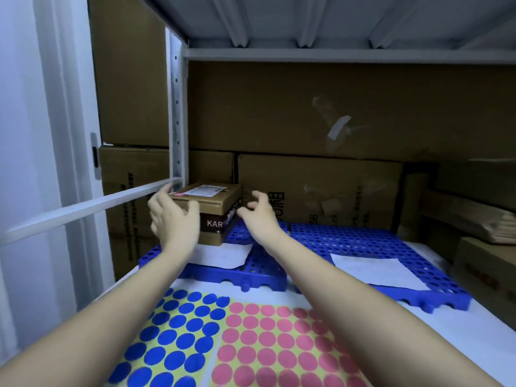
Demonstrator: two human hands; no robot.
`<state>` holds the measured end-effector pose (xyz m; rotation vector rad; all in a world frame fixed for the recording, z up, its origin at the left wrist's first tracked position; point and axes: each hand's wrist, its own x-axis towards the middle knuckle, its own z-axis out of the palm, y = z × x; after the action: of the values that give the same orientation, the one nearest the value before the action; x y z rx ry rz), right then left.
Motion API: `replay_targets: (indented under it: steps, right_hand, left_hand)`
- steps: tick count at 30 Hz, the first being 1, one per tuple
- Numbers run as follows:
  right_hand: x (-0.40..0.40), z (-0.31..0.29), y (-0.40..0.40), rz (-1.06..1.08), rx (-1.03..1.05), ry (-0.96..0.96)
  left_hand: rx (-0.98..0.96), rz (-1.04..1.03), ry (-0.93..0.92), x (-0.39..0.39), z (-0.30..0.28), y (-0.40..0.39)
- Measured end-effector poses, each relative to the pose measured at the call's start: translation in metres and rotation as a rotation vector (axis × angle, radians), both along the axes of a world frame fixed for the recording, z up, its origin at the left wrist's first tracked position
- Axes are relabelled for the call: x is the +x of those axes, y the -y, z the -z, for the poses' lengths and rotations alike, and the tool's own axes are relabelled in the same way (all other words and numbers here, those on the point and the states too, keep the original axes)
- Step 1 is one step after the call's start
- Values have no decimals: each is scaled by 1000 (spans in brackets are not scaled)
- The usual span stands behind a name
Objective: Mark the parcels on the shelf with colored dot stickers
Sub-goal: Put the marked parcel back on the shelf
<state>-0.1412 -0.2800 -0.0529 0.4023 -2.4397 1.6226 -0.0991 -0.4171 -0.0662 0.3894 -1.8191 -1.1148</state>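
A small brown parcel (215,203) with a white label and a pink dot sticker (178,194) on its top stands at the back left of the shelf, on a blue perforated mat (363,241). My left hand (173,216) is against the parcel's near left corner, fingers spread and loosely curved. My right hand (258,209) hovers at the parcel's right side, fingers curled, holding nothing that I can see. Two sticker sheets lie at the front of the shelf: blue dots (173,339) on the left, pink dots (268,344) on the right.
Large cardboard boxes (321,113) line the back wall. More boxes (485,258) stack at the right. White paper sheets (377,269) lie on the blue mats. A metal shelf upright (176,107) stands left of the parcel, with a shelf deck overhead.
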Motion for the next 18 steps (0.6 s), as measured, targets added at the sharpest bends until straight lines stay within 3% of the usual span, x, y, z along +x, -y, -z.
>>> replay_targets:
  steps: [4, 10, 18]
  right_hand:
    - [27, -10, -49, 72, 9, -164]
    - [77, -21, -125, 100, 32, -245]
    - [125, -21, -222, 239, 188, -339]
  left_hand:
    - [-160, 147, -62, 19, -6, -50]
    - [-62, 500, 338, 33, -24, -128]
    - [48, 864, 502, 70, -34, -231]
